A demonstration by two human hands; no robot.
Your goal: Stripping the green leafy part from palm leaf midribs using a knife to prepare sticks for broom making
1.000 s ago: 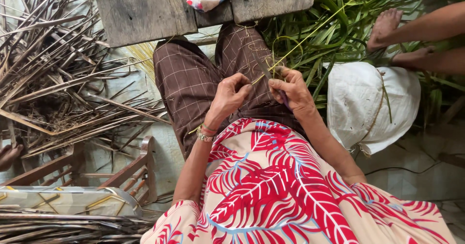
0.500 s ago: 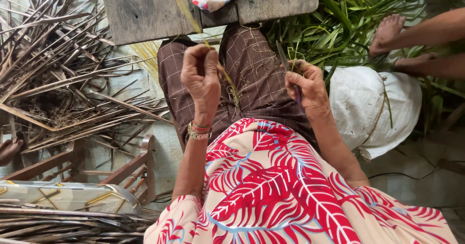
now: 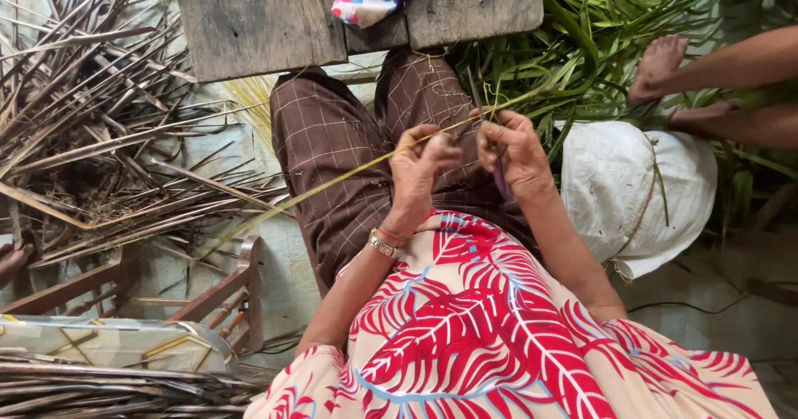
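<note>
Left hand (image 3: 421,165) fingers pinch leaf strip (image 3: 349,174) | right hand (image 3: 514,153) fingers grip knife (image 3: 499,178)

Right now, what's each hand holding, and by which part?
Left hand pinches a thin yellow-green leaf rib near its right end. Right hand grips a small knife by its purple handle, blade against the rib.

Single view, head-worn camera: looks steeply down from above the seated person's chest, close over the hands (image 3: 465,157) and lap, facing forward past the knees to a wooden bench (image 3: 258,20), dry stalks (image 3: 91,128) at frame left, green leaves (image 3: 615,28) at right.
</note>
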